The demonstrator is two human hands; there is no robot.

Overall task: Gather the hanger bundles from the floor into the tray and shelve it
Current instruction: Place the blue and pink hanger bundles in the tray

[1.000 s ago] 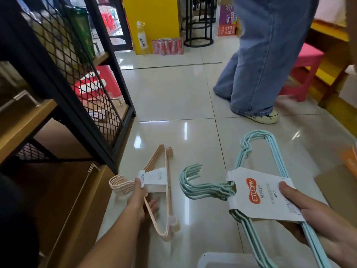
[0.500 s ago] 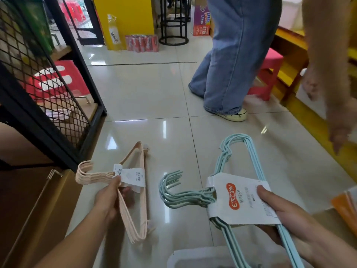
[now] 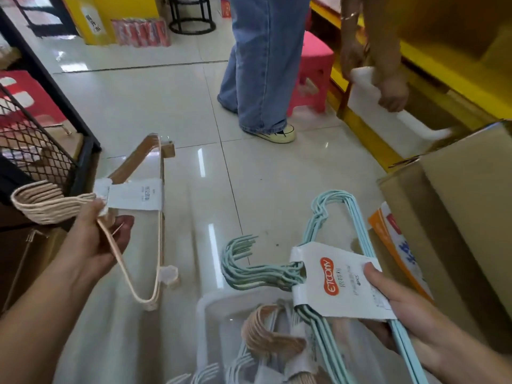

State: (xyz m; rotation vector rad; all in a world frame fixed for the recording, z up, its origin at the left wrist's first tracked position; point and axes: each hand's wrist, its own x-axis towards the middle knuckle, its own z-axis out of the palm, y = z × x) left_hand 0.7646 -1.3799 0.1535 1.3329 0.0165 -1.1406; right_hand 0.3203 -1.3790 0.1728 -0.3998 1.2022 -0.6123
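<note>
My left hand [image 3: 95, 239] grips a pink hanger bundle [image 3: 50, 202] by its neck next to the white paper label, holding it above the floor at the left. A light-blue hanger bundle [image 3: 255, 268] with a white label is held by my right hand [image 3: 399, 309], thumb on the label. It hangs just over the clear plastic tray [image 3: 210, 303] at the bottom centre. Inside the tray lie more bundles, a pink one [image 3: 266, 333] uppermost.
A person in blue jeans [image 3: 263, 65] stands ahead, pulling a white bin [image 3: 388, 112] from the yellow shelf at right. A cardboard box [image 3: 457, 206] stands close on the right. A black mesh rack [image 3: 36, 128] lines the left. A pink stool [image 3: 313, 76] stands behind the person.
Both bundles have risen off the floor and come toward me, the blue one now over the tray. The tray with its bundles has come into view. The standing person now grips a white bin.
</note>
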